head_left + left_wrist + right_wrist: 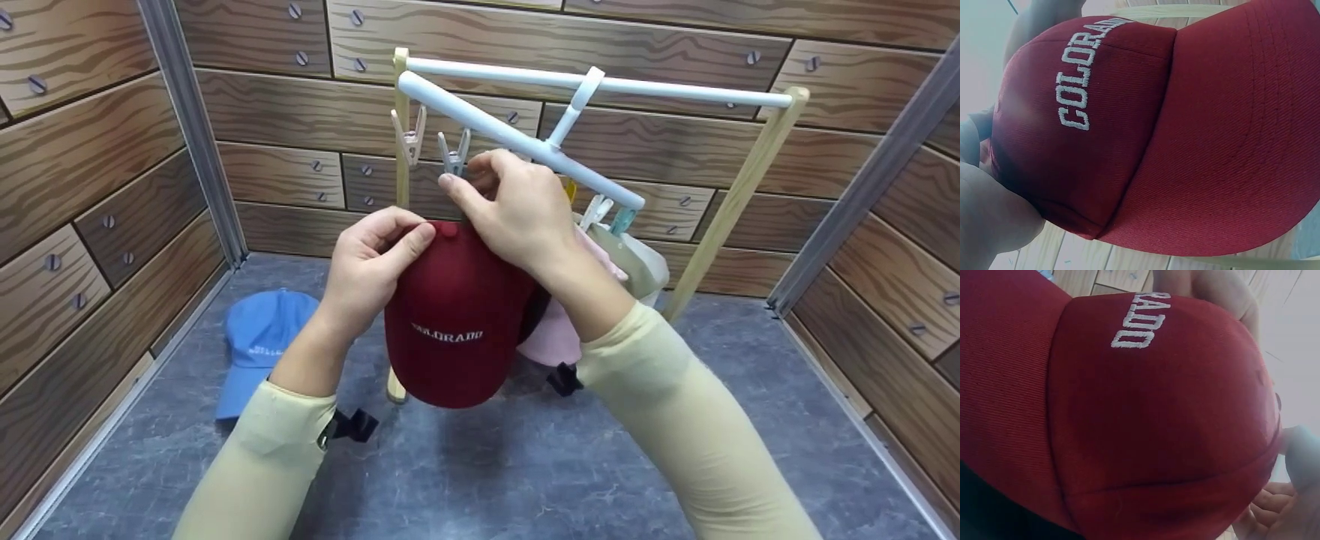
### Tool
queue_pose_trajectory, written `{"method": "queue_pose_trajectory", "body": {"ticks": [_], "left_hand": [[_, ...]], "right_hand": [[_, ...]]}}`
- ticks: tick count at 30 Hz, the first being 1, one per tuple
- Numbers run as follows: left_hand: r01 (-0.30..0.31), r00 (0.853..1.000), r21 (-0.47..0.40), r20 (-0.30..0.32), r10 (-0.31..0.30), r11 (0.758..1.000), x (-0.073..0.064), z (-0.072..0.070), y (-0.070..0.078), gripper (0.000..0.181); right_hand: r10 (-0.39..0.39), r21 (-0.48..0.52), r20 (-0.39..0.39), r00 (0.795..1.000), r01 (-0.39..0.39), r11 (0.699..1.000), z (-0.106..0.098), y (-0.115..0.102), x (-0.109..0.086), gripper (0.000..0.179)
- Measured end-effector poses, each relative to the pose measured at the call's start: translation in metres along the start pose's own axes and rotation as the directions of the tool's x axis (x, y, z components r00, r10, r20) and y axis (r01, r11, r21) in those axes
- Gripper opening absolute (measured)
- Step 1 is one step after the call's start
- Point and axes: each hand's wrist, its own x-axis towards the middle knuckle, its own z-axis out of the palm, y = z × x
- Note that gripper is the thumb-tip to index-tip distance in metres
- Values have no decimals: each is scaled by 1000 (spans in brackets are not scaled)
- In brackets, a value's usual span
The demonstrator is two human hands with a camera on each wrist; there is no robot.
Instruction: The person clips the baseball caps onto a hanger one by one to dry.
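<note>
In the head view, a dark red baseball cap [457, 300] with white COLORADO lettering hangs brim down beneath a white hanger [517, 139]. My left hand [371, 262] pinches its crown beside the top button [447, 229]. Above the crown, my right hand [521, 206] has thumb and bent forefinger around the lower part of a grey clothespin [454, 150]. The left wrist view shows the cap's front [1095, 95] and wide brim [1230, 124]. In the right wrist view, the right hand [1280, 500] sits at the crown's top with fingers curled. The clothespin's lower tip is hidden.
The tilted hanger hooks over the bar [690, 90] of a wooden rack [739, 202]. A pale clothespin [410, 136] is at its left end. Pink [551, 337] and beige [645, 266] caps hang at right. A blue cap [270, 330] lies on the floor [480, 480].
</note>
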Motion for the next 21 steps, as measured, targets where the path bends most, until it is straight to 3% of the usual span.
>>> {"method": "queue_pose_trajectory", "body": {"ticks": [15,21], "left_hand": [[11,1000,9,-17,-11,1000,-3,-8,-5,8],[10,1000,10,-16,-10,1000,-3,-8,-7,8]], "right_hand": [[100,-223,-41,994,-107,969,13,-12,22,57],[92,-271,-97,991,-115,956,18,-15,25,58]]}}
